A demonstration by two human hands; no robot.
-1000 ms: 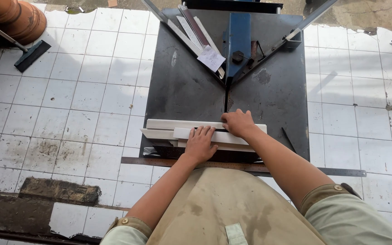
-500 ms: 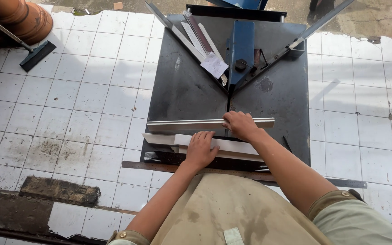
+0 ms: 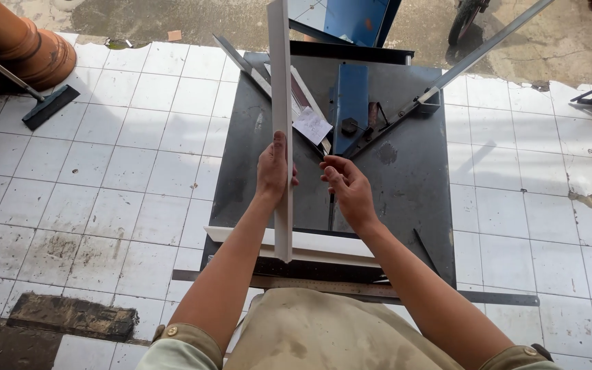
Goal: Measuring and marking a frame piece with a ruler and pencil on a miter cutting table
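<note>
My left hand (image 3: 273, 171) grips a long white moulding strip (image 3: 281, 103) and holds it lengthwise above the dark metal table (image 3: 412, 199), one end pointing away from me. My right hand (image 3: 346, 186) hovers beside it with fingers apart, holding nothing. More white strips (image 3: 323, 245) lie across the table's near edge. At the table's far side stands a blue cutting machine (image 3: 351, 103) with two metal guide rails forming a V, and a small white paper (image 3: 312, 125) lies there.
A long steel ruler (image 3: 351, 288) lies along the near table edge. White floor tiles surround the table. A squeegee (image 3: 48, 106) and a brown clay pipe (image 3: 22, 44) sit at the far left. A dark slab (image 3: 70, 315) lies at the lower left.
My left hand picked one white strip off the pile and turned it from crosswise to lengthwise above the table. My right hand left the pile and rose beside it.
</note>
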